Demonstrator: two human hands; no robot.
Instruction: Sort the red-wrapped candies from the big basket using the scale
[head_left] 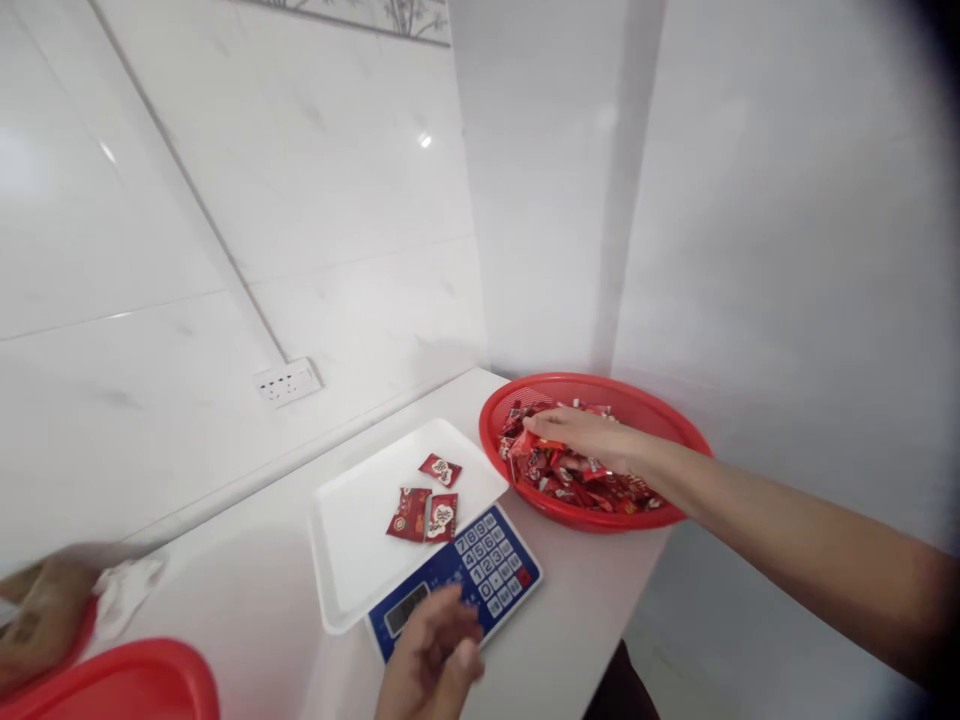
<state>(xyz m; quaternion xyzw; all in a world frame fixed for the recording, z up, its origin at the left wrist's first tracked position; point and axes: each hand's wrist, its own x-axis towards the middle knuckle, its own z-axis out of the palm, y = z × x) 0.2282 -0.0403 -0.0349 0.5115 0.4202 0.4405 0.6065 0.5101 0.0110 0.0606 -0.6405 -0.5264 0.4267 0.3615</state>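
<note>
My right hand (581, 435) reaches into a round red basket (600, 392) full of red-wrapped candies (577, 480), fingers curled around some of them. My left hand (431, 655) hovers at the front edge of a blue electronic scale (487, 570), fingers loosely bent, holding nothing. The scale carries a white tray (360, 540) with three red candy packets (426, 505) lying near its right side.
A red plastic lid or basin (120, 685) sits at the bottom left, beside a brown bag (41, 615) and a crumpled white cloth (127, 590). A wall socket (286, 381) is on the tiled wall behind. The white counter ends just right of the basket.
</note>
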